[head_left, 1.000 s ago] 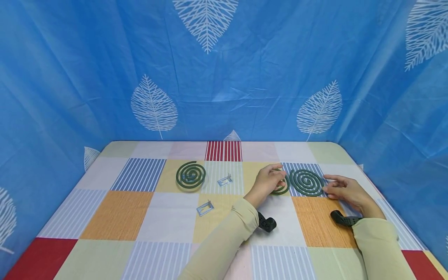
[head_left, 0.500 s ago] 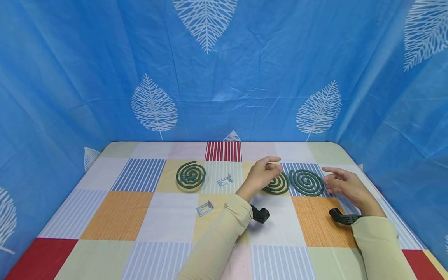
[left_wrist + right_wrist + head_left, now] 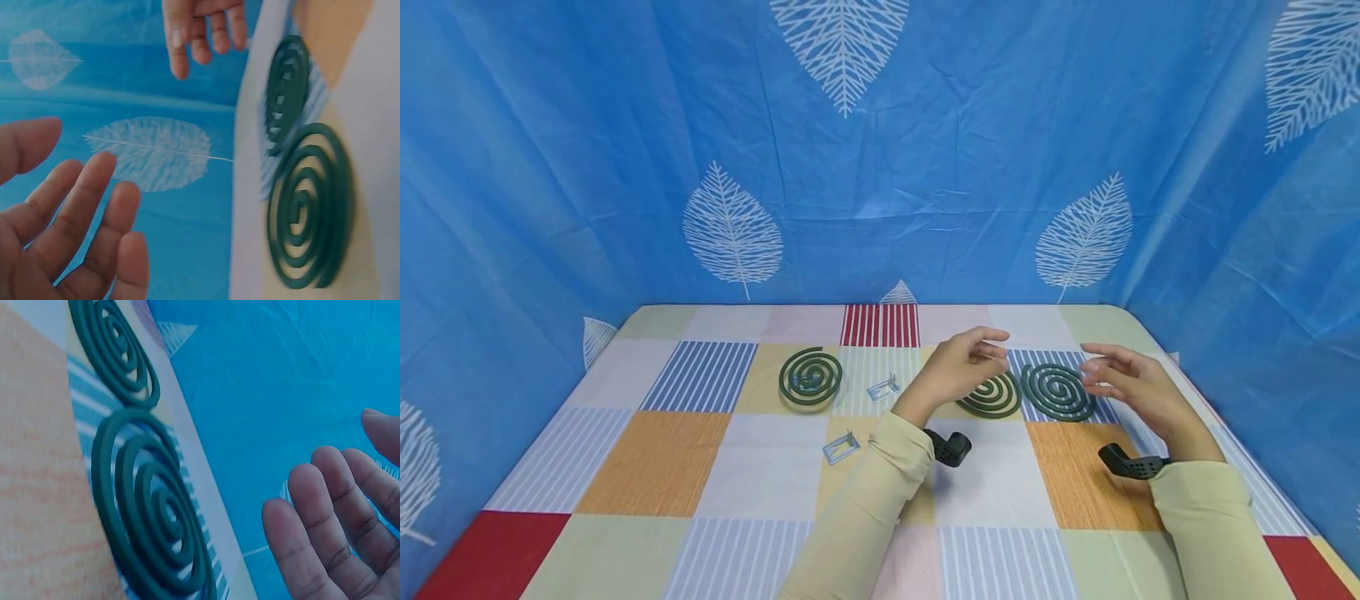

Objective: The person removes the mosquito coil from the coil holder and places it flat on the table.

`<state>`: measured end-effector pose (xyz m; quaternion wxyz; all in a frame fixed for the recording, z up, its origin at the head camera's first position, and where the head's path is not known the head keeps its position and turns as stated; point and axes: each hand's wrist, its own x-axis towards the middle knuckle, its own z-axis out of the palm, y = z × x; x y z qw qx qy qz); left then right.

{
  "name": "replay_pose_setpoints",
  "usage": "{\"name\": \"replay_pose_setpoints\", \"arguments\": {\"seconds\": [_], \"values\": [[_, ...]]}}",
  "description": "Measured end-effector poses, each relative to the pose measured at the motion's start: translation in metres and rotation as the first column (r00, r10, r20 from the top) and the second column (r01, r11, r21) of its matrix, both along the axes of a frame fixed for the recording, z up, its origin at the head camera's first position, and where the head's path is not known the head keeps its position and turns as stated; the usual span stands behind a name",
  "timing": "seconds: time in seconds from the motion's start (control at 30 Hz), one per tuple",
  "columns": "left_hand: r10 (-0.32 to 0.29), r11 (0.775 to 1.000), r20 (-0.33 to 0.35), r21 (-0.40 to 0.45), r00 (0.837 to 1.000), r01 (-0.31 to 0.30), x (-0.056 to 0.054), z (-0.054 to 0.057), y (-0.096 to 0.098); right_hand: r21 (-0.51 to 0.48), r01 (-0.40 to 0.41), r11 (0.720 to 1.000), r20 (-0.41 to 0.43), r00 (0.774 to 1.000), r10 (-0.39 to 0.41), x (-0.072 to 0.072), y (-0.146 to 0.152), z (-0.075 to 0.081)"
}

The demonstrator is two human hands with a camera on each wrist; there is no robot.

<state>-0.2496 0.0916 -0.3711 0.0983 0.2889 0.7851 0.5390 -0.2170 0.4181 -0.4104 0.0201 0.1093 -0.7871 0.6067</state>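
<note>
Two green mosquito coils lie side by side at the right of the table. My left hand is raised over the left mosquito coil and hides part of it; its fingers are loosely bent around nothing, as the left wrist view shows. Above the edge of the right mosquito coil hovers my right hand, palm turned inward, fingers relaxed and holding nothing. In the right wrist view that right coil lies apart from the fingers. Both coils appear whole and flat on the cloth.
Farther left, a third mosquito coil sits raised on a small metal stand. Two more metal stands, one behind and one in front, rest on the patchwork tablecloth. A blue curtain surrounds the table's back and sides.
My left hand has drawn back left and up, uncovering more of the left coil. My right hand has lifted from the right coil's edge. The coils stay put.
</note>
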Motion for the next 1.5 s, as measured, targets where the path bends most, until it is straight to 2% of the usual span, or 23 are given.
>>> {"name": "replay_pose_setpoints", "arguments": {"seconds": [0.13, 0.37, 0.57, 0.73, 0.87, 1.0, 1.17, 1.5], "values": [[-0.039, 0.999, -0.039, -0.023, 0.998, 0.038, 0.005, 0.012, -0.006, -0.029, -0.039, 0.999, -0.046, 0.998, 0.038, 0.001, -0.008, 0.005], [-0.063, 0.997, -0.129, -0.049, 0.990, 0.057, 0.009, 0.028, -0.020, 0.048, -0.024, 0.999, -0.133, 0.991, 0.030, 0.004, -0.026, 0.015], [-0.104, 0.990, -0.226, -0.115, 0.968, 0.080, 0.017, 0.044, -0.034, 0.081, -0.026, 0.996, -0.197, 0.980, 0.042, 0.005, -0.040, 0.022], [-0.161, 0.982, -0.270, -0.141, 0.949, 0.127, 0.025, 0.055, -0.048, 0.121, -0.008, 0.993, -0.244, 0.969, 0.038, 0.007, -0.052, 0.026], [-0.172, 0.981, -0.299, -0.136, 0.939, 0.136, 0.029, 0.060, -0.060, 0.124, 0.000, 0.992, -0.267, 0.963, 0.034, 0.008, -0.061, 0.029], [-0.163, 0.984, -0.341, -0.126, 0.926, 0.127, 0.031, 0.059, -0.071, 0.123, -0.006, 0.992, -0.305, 0.952, 0.043, 0.009, -0.071, 0.032], [-0.130, 0.990, -0.381, -0.097, 0.915, 0.100, 0.030, 0.054, -0.085, 0.101, -0.034, 0.994, -0.370, 0.926, 0.069, 0.009, -0.082, 0.032], [-0.029, 0.998, -0.423, 0.031, 0.906, 0.047, 0.027, 0.030, -0.110, 0.062, -0.101, 0.993, -0.387, 0.915, 0.117, 0.009, -0.099, 0.029]]}}
